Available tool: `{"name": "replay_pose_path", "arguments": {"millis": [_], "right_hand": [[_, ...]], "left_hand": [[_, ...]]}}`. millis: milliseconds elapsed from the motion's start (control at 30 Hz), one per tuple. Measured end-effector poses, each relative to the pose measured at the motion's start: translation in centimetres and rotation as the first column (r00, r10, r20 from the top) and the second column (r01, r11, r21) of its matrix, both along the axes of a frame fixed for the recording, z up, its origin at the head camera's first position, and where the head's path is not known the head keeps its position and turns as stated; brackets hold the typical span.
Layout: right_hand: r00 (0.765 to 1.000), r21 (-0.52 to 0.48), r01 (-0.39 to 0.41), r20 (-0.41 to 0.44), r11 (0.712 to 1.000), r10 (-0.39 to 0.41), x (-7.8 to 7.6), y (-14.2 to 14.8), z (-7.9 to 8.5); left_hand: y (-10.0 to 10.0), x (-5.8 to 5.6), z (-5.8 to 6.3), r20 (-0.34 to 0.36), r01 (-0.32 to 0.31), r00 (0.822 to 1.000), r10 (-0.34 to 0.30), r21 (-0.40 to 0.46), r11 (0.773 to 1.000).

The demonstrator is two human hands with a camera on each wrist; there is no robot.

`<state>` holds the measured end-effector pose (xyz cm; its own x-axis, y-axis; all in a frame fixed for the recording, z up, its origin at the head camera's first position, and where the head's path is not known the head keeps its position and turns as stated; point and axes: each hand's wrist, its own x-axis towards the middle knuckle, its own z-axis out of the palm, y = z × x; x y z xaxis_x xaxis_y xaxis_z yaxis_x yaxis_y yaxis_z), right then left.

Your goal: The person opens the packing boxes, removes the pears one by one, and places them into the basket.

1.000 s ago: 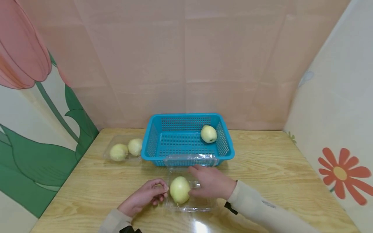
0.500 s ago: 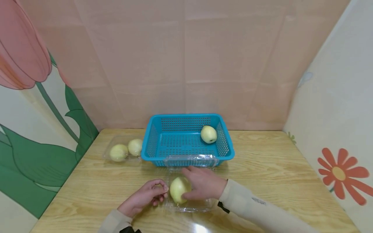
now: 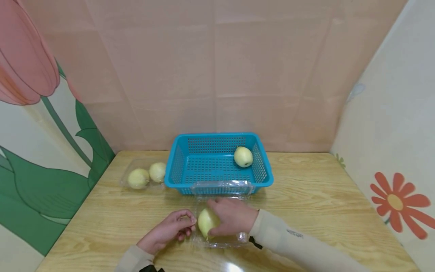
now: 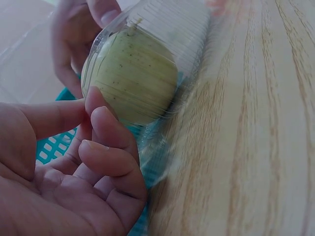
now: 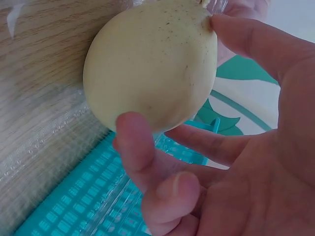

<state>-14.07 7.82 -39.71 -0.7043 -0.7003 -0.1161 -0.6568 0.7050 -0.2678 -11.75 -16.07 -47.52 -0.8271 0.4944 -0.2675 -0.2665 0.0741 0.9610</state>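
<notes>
Left grip (image 3: 170, 228): pinching box (image 3: 225, 241), at 9 o'clock
Right grip (image 3: 234, 217): curled round pear (image 3: 204, 223), from 3 o'clock
Risk: pear may roll, if loosely held

White glare (image 3: 233, 267) on the wooden tabletop (image 3: 306, 189)

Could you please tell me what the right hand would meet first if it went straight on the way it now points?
The right hand would first meet the pale fruit in the clear container; its thumb seems to touch the fruit, though depth is hard to judge.
</notes>
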Motion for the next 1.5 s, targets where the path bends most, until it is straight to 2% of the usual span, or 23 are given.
{"name": "replay_pose_path", "arguments": {"millis": [733,1067,1333,1500], "right_hand": [[0.999,0.032,-0.016,0.045,0.999,0.014,0.14,-0.38,0.19],[1.0,0.056,-0.012,0.026,0.998,0.01,0.34,-0.18,0.21],[0.998,0.159,-0.012,-0.064,0.987,0.022,0.44,-0.65,0.22],[0.998,0.152,-0.014,-0.054,0.988,0.022,0.38,-0.63,0.04]], "left_hand": [[-0.02,0.04,-0.06,-0.016,0.007,1.0,-0.007,-0.005,1.0],[-0.04,0.09,-0.2,-0.014,0.001,1.0,-0.001,-0.009,1.0],[-0.02,0.05,-0.15,-0.016,0.01,1.0,-0.011,-0.006,1.0],[-0.06,0.05,-0.1,-0.011,0.013,1.0,-0.014,-0.014,1.0]]}}
